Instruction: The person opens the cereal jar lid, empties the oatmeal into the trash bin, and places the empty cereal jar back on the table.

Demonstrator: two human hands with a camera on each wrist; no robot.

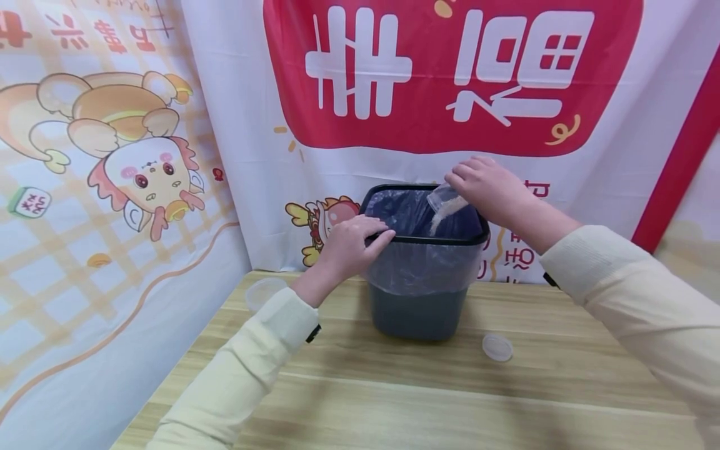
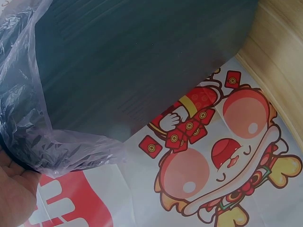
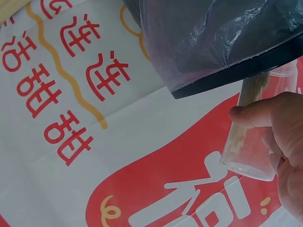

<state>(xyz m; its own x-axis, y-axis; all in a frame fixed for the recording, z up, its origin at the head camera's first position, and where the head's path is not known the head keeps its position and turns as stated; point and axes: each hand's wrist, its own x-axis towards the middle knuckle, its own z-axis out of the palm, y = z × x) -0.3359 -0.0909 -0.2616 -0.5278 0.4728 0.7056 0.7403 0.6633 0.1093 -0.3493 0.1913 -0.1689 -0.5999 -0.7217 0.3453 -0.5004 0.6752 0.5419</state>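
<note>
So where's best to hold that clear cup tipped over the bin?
Probably round the side wall of the clear cup, back from its mouth, coming from the person's right, where the right hand grips it. Its mouth tilts over the bin and its base points away, so holding there should keep clear of the pale grains.

Back hanging (image 1: 230, 81): white cloth, creased; large red panel (image 1: 433, 125) with white characters, sideways.
Left hanging (image 1: 191, 319): white, orange plaid print, upside-down cartoon figure (image 1: 152, 169).
Right side: slanting red band (image 1: 680, 156).
Tabletop (image 1: 394, 419): pale wood grain, back edge at the cloth.
Light: even, faint shadows on wood.
</note>
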